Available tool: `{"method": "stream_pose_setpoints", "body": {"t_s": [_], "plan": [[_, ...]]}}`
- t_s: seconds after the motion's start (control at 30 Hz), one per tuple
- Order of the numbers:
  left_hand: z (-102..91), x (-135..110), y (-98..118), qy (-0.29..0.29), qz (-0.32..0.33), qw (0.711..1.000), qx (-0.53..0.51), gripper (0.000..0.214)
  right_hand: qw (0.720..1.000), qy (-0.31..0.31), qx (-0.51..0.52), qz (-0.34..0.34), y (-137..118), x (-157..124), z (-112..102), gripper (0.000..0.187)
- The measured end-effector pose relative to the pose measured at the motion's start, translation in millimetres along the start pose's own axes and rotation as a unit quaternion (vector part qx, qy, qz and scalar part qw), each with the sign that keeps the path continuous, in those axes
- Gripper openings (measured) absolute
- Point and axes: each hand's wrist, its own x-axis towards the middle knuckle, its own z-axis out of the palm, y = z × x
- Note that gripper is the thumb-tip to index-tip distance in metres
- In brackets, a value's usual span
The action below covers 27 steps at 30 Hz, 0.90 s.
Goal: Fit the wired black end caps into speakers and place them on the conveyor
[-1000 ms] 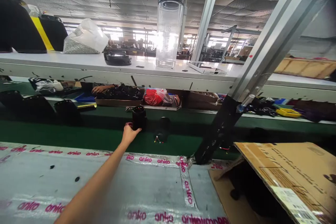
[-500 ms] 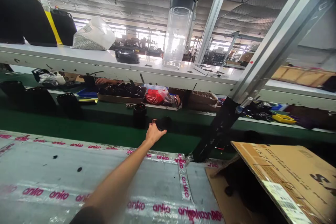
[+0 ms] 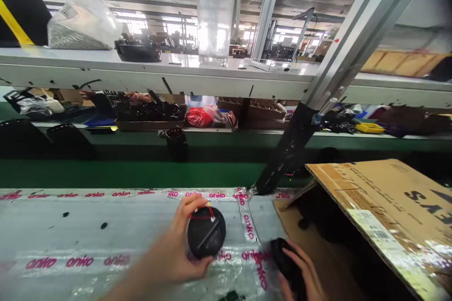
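Left hand now, fingers wrapped round a black round plastic housing over the anko-taped bench. Red and white wires at its edge. Looks light, stiff; hold the rim! Right hand clenched on a dark part.

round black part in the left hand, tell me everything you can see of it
The round black part shows a circular, dark face, plastic by its look, crossed by a thin pale diagonal line. A red wire and a white wire run along its upper edge, near a small yellow tip. The left hand holds it, with fingers curled over the upper left rim. It sits over a clear sheet printed "anko", though whether it touches the sheet cannot be told.
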Motion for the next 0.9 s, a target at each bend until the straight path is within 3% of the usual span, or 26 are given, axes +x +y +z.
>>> {"method": "stream_pose_setpoints", "body": {"t_s": [0.1,0.2,0.27,0.37,0.47,0.53,0.63,0.73,0.83,0.9], "plan": [[17.6,-38,4,0.005,-0.041,0.997,-0.068,0.112,0.994,-0.098,0.04,-0.036,-25,2,16,0.021],[31.6,-53,13,0.014,-0.088,0.987,-0.133,0.11,0.984,-0.174,0.022,-0.039,-39,2,22,0.021],[40.5,-54,18,0.032,-0.128,0.977,-0.165,0.11,0.985,-0.17,0.006,-0.018,-41,4,22,0.025],[52.1,-51,20,0.07,-0.176,0.965,-0.182,0.105,0.983,-0.183,0.012,0.012,-38,11,23,0.05],[55.3,-45,20,0.056,-0.163,0.965,-0.199,0.085,0.972,-0.214,0.076,0.06,-37,22,19,0.059],[51.7,-41,22,0.029,-0.142,0.967,-0.208,0.068,0.955,-0.206,0.156,0.143,-41,30,13,0.06],[42.4,-35,30,0.035,-0.127,0.984,-0.118,0.036,0.894,-0.173,0.312,0.271,-58,40,1,0.068],[35.6,-28,46,0.08,-0.069,0.993,0.055,0.012,0.78,-0.165,0.47,0.378,-80,47,-5,0.07],[36.5,-17,65,0.111,-0.014,0.98,0.165,0.003,0.66,-0.167,0.586,0.439,-100,50,1,0.072],[41.2,-8,74,0.118,-0.003,0.976,0.181,0.011,0.614,-0.166,0.635,0.439,-110,52,6,0.067]]}}
